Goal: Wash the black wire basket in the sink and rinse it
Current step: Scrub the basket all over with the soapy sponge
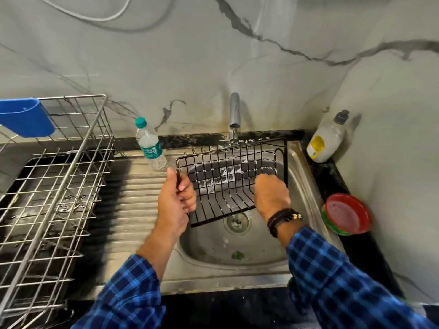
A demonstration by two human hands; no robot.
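Hands reach from the near edge, in blue checked sleeves, over a stainless-steel sink [213, 250]. Left hand [177, 198]: fingers curled round the left rim of the black wire basket [225, 184], thumb upright along the wire, gripping it. Right hand [270, 193]: knuckles up, wrist bent, fingers tucked down inside the basket's near right corner and hidden; whether they grasp anything cannot be told. Dark beaded bands [282, 219] circle the right wrist.

Basket: a rectangular grid of thin black rods flecked with white suds. It is tilted between the two hands above the round drain [236, 222], with its far rim under the tap [234, 110], which runs a thin stream.

Left: ribbed steel drainboard [137, 198], then a bare-metal wire rack [59, 174] carrying a blue plastic cup [26, 117]. Right: red-and-green bowls [346, 213]. Far: clear water bottle [149, 143], white soap bottle [326, 138], veined marble wall [190, 62].
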